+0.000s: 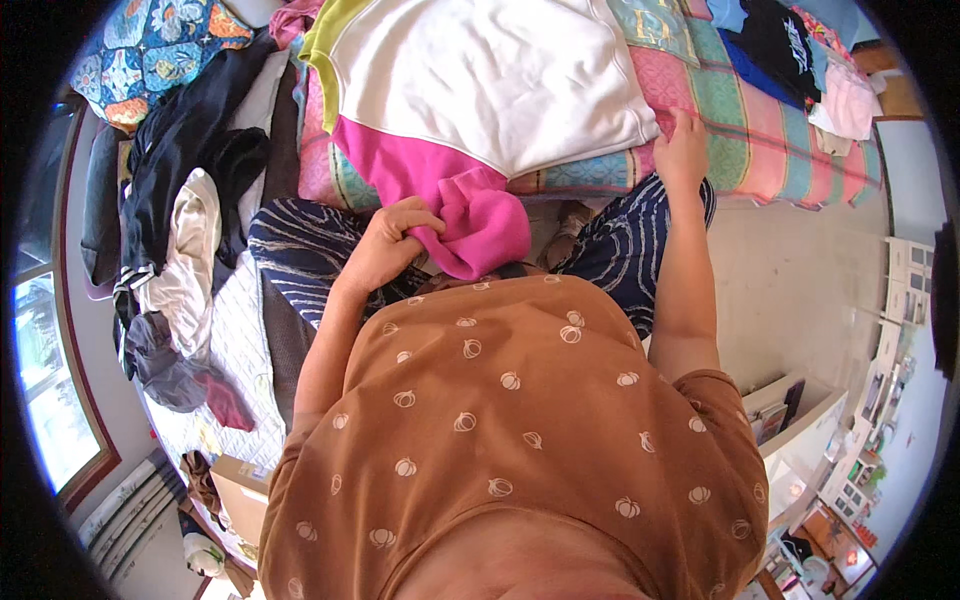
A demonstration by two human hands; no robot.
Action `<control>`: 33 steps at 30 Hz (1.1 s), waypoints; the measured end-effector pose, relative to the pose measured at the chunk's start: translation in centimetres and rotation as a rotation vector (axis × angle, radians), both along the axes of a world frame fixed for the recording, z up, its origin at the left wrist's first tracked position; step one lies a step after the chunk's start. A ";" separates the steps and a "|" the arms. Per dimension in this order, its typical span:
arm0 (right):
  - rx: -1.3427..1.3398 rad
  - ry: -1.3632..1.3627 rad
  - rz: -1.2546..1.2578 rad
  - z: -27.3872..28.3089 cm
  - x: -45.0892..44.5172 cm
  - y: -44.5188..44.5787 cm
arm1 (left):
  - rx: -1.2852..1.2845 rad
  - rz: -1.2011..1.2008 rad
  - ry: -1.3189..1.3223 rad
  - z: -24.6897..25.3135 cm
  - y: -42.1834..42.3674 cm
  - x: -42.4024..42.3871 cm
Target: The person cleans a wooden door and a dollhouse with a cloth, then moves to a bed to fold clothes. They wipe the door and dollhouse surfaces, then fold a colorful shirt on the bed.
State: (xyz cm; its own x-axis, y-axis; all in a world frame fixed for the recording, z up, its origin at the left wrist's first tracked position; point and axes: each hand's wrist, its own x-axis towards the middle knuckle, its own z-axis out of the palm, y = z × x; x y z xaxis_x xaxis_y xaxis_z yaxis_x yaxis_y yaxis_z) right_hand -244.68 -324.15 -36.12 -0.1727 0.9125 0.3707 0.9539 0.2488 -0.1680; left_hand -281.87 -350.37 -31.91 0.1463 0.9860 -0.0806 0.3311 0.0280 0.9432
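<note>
A sweatshirt with a white body [480, 75], pink sleeve [487, 225] and yellow-green part [321, 82] is spread over the bed edge before me. My left hand [394, 240] grips the pink sleeve, which hangs bunched between my knees. At the hem's right corner lies my right hand [681, 150], its fingers bent and touching or very near the fabric. Whether they pinch it is hidden. Under the sweatshirt shows a plaid bedcover [742, 150] in pink and green.
Dark clothes [180, 150], a cream garment [196, 247] and grey cloth [161, 367] lie to the left. Folded clothes [780, 52] are at the far right. A teal printed piece [656, 30] lies behind the sweatshirt. A cardboard box [238, 495] stands low left; a white open-topped unit [802, 427] stands right.
</note>
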 end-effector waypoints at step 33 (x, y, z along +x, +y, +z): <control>-0.214 0.143 0.682 -1.5 -1.1 3.8 | -0.040 0.327 0.543 -3.3 13.3 -14.2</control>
State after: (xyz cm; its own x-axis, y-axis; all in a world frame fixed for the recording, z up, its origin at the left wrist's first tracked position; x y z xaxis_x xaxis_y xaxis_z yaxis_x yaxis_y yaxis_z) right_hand -245.82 -320.34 -37.64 -0.6921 0.6741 0.2579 0.5633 0.7279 -0.3910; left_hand -296.07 -337.12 -35.20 -0.2342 0.9674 -0.0961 0.7303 0.2403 0.6395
